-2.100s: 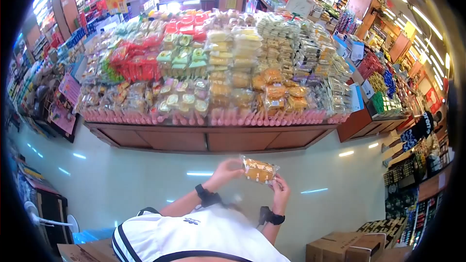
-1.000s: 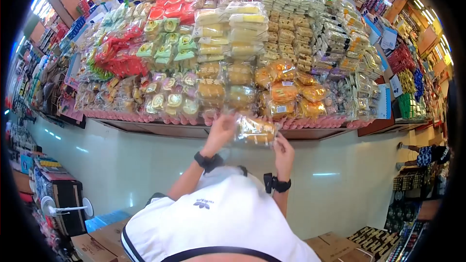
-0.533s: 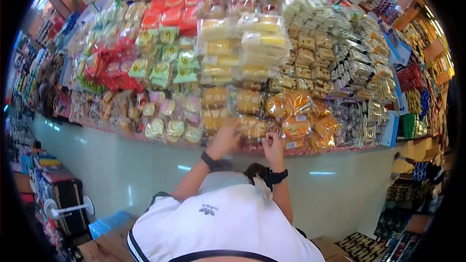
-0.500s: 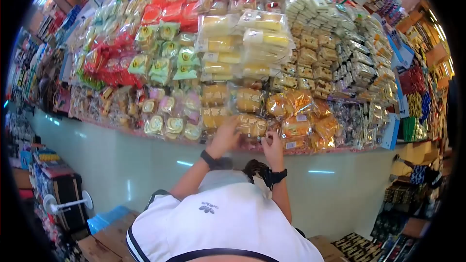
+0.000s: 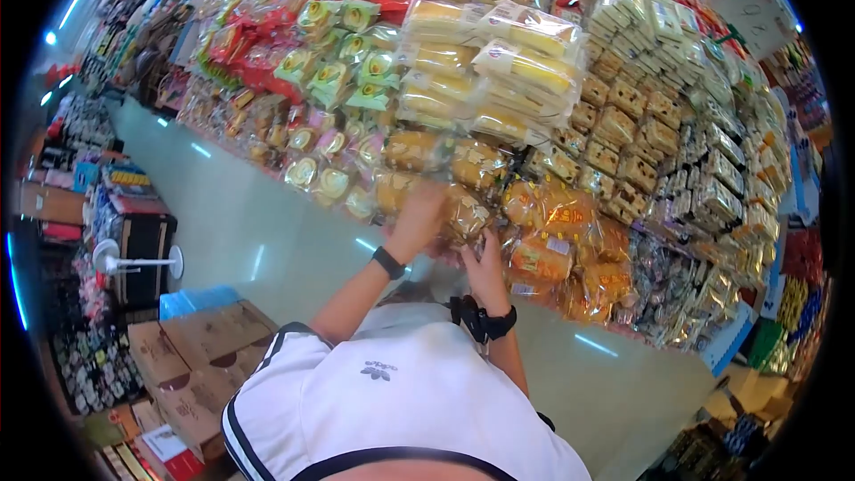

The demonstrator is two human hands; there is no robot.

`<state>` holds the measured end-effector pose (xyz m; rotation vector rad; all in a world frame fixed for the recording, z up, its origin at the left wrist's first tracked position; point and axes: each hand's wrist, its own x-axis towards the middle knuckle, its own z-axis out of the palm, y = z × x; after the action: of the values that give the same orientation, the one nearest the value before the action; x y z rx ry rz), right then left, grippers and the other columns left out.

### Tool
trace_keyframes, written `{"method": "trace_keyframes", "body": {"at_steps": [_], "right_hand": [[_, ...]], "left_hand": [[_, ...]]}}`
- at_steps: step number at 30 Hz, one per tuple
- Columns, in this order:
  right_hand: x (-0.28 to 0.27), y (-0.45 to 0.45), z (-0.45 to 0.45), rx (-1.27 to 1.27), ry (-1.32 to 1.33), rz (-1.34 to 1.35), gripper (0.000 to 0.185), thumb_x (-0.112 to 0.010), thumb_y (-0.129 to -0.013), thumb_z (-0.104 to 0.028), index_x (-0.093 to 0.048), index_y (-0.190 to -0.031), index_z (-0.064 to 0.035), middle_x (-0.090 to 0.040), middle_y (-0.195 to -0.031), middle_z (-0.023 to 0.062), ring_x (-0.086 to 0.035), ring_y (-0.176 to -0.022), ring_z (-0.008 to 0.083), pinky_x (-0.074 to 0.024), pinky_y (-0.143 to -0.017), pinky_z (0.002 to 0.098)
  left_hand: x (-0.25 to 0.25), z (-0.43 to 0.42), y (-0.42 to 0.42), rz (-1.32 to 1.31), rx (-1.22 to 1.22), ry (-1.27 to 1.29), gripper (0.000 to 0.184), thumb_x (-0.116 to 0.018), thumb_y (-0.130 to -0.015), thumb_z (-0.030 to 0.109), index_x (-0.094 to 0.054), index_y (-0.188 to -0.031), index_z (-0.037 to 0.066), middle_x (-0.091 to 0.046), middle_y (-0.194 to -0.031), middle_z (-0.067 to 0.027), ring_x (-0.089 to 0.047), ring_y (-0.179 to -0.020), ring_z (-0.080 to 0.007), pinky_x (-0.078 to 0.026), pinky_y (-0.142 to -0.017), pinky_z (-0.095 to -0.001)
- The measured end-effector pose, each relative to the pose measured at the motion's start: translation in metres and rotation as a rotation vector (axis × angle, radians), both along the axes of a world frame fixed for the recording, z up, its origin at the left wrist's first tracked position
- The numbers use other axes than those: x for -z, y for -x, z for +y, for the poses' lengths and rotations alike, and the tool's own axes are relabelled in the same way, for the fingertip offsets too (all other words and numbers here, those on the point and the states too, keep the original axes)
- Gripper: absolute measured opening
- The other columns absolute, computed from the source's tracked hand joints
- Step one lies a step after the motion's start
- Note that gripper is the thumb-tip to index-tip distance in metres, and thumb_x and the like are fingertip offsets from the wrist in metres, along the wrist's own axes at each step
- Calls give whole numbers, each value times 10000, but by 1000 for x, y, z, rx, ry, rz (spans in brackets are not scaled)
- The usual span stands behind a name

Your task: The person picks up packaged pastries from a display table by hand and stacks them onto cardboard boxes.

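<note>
A brown bread roll in a clear printed wrapper [image 5: 465, 213] lies at the front edge of the display, between my two hands. My left hand [image 5: 419, 221] reaches over its left side, with the fingers smeared by motion. My right hand [image 5: 485, 269] is at the near right corner of the same wrapper, thumb and fingers drawn together on its edge. Another wrapped brown roll [image 5: 394, 189] sits partly behind my left hand. Just beyond are two more, one wrapped roll [image 5: 414, 150] to the left and one [image 5: 479, 163] to the right.
Orange-wrapped breads [image 5: 543, 254] are piled to the right, and cream-topped cakes [image 5: 331, 183] to the left. Long yellow packaged cakes [image 5: 530, 71] stack farther back. Cardboard boxes [image 5: 200, 352] and a white stand [image 5: 138, 261] are on the left, off the display.
The view has turned, so the display now slants down to the right. My left hand stays over the wrapped rolls, and my right hand has come closer to the roll's wrapper.
</note>
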<state>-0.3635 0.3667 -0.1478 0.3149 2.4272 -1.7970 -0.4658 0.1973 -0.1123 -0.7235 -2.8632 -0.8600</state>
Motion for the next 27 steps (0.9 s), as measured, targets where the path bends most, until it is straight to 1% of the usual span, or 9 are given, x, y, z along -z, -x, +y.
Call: {"method": "trace_keyframes", "body": {"at_steps": [3, 10, 11, 15, 18, 19, 20, 22, 27], "right_hand": [[-28, -4, 10, -13, 215, -65, 676, -634, -899, -212, -295, -1434, 25, -257, -1496, 312, -315, -1380, 404, -338, -1098, 402], [-61, -14, 46, -269, 17, 45, 573, -608, -929, -186, -372, -1404, 32, -321, -1470, 268, -446, -1289, 360, -422, -1021, 374], [-94, -15, 45, -230, 152, -53, 506, -587, -942, -155, -413, -1381, 27, -449, -1366, 229, -538, -1181, 293, -461, -961, 352], [-97, -13, 59, -224, 140, -15, 432, -563, -956, -119, -454, -1351, 17, -592, -1155, 159, -605, -1015, 214, -493, -868, 318], [-106, -12, 65, -167, 231, -82, 402, -548, -966, -116, -467, -1338, 16, -598, -1141, 132, -598, -986, 176, -492, -848, 308], [-109, -13, 66, -124, 271, -116, 376, -540, -974, -111, -488, -1326, 12, -566, -1279, 111, -577, -1073, 163, -460, -931, 280], [-108, -15, 66, -86, 271, -64, 360, -536, -973, -103, -497, -1311, 16, -586, -1226, 110, -584, -1031, 156, -472, -889, 277], [-101, -19, 70, -13, 257, 38, 329, -528, -972, -89, -516, -1281, 23, -627, -1121, 109, -598, -947, 144, -498, -805, 271], [-102, -24, 68, 119, 227, 128, 276, -515, -975, -84, -555, -1222, 31, -632, -1135, 107, -605, -988, 154, -480, -869, 281]], "left_hand": [[-2, 3, -12, 60, -40, 31, 435, -631, -726, 38, -564, -1155, 11, -540, -1298, -176, -451, -1240, -392, -370, -1064, -474], [-22, 16, -35, 90, -183, 16, 438, -647, -793, 114, -539, -1195, -24, -500, -1322, -189, -420, -1255, -377, -343, -1077, -454], [-28, 19, -41, 96, -214, 3, 452, -641, -815, 124, -524, -1225, -27, -505, -1314, -193, -440, -1238, -374, -341, -1073, -453], [-53, 26, -61, -3, -275, -172, 426, -645, -853, 160, -542, -1247, 36, -526, -1327, -158, -491, -1218, -357, -412, -1018, -428], [-62, 25, -71, -56, -257, -266, 399, -635, -873, 173, -559, -1238, 30, -544, -1289, -175, -518, -1180, -363, -433, -994, -417], [-64, 24, -73, -64, -247, -312, 370, -636, -871, 168, -578, -1200, 9, -559, -1254, -193, -532, -1151, -375, -441, -982, -420], [-67, 22, -73, -74, -233, -363, 344, -637, -870, 163, -598, -1163, -12, -574, -1219, -211, -545, -1121, -387, -448, -969, -423], [-73, 18, -75, -106, -206, -417, 318, -638, -876, 168, -612, -1138, -11, -598, -1180, -205, -577, -1080, -361, -468, -940, -406], [-93, -8, -75, -297, -162, -593, 316, -624, -894, 136, -599, -1187, 19, -641, -1141, -143, -629, -1032, -258, -495, -889, -344]]}}
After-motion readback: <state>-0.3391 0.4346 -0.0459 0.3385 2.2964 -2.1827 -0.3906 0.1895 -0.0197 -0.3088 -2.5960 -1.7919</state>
